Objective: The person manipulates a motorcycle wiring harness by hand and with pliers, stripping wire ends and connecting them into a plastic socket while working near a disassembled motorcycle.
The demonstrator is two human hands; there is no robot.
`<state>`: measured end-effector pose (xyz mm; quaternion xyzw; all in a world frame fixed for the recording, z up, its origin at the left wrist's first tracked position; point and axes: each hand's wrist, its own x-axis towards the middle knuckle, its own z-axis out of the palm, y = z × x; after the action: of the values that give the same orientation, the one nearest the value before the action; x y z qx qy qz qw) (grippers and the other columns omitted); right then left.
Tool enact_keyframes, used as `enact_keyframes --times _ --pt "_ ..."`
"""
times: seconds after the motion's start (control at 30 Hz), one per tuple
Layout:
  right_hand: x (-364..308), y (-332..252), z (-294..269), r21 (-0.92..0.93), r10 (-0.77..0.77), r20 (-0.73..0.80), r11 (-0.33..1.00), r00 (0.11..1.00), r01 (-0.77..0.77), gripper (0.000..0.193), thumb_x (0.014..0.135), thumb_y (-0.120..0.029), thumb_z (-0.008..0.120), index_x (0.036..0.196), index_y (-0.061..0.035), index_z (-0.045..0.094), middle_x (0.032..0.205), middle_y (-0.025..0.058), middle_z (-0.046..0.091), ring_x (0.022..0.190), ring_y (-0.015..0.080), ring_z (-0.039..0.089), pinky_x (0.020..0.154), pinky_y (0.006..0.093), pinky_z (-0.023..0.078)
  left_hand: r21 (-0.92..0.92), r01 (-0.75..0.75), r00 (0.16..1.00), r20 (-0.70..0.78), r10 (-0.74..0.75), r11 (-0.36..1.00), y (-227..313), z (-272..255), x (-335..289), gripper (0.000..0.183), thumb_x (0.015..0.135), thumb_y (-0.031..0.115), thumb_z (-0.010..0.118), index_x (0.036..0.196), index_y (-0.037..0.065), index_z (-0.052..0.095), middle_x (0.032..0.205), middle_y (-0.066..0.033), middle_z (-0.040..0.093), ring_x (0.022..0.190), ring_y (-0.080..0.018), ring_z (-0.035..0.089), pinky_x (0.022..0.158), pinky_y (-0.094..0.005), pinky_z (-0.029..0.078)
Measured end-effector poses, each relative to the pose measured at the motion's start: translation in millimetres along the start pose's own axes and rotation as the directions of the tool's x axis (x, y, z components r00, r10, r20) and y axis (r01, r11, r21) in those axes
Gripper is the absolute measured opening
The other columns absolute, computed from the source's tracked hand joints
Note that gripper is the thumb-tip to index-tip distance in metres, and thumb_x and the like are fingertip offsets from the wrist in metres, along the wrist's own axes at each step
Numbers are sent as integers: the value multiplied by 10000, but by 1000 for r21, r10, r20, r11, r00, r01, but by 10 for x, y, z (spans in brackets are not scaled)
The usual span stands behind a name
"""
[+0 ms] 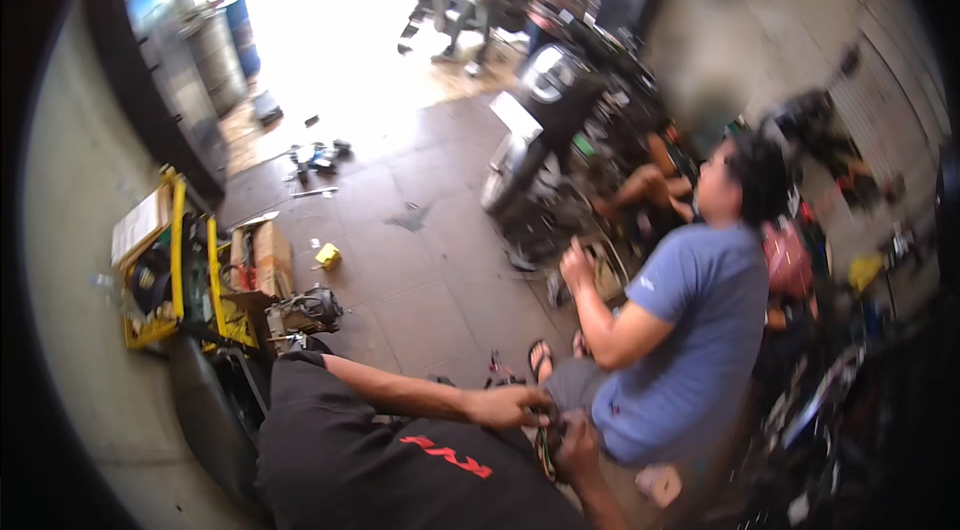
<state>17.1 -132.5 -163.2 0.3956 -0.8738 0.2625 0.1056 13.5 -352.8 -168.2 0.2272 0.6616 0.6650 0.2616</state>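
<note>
My left hand (512, 407) reaches across from the left, its fingers closed in a pinch. Close against it is my right hand (576, 446), also closed, its forearm rising from the lower edge. Between them runs a thin wire (545, 450), greenish and yellowish, in a narrow loop that hangs below my left fingers. Some small dark part seems to sit where the fingertips meet, too blurred to name. Both hands are in front of my black shirt (400, 475) with red print, beside a seated person in a blue T-shirt (690, 330).
A motorcycle (560, 120) stands ahead, with a person crouching beside it. A yellow rack (180, 260), a cardboard box (272, 258) and an engine-like metal part (305, 312) are at left. On the tiled floor lie a yellow block (327, 256) and scattered parts (318, 158).
</note>
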Motion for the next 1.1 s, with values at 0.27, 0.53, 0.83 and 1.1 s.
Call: enact_keyframes --times 0.27,0.53,0.83,1.1 --pt "64 175 -403 411 536 -20 774 844 -481 137 904 -100 591 949 3 511 761 117 577 704 225 618 652 347 493 -34 -145 989 6 145 989 339 -125 -101 255 1010 252 521 1093 18 579 1137 -120 466 1165 -246 429 1029 -368 302" --pt "43 -54 -283 852 503 338 196 795 -486 229 908 -37 633 1129 21 621 1022 67 640 947 145 635 863 295 492 133 -19 979 -198 45 991 425 9 185 248 977 255 575 1045 17 586 1095 -145 462 1071 -291 484 967 -391 384" --pt "-75 -8 -370 901 647 297 53 702 -430 119 905 -76 651 996 -3 671 884 25 655 783 111 581 706 261 461 286 -100 983 -119 139 953 462 121 492 217 966 190 566 1067 -2 564 1152 -171 468 1113 -309 479 972 -393 394" --pt "-272 -9 -433 906 452 406 -312 794 -286 163 921 -184 631 985 -56 554 954 -3 534 864 74 502 768 244 408 -140 108 991 94 -95 984 416 210 592 103 969 111 550 1017 24 575 1071 -45 492 1082 -157 455 969 -315 343"
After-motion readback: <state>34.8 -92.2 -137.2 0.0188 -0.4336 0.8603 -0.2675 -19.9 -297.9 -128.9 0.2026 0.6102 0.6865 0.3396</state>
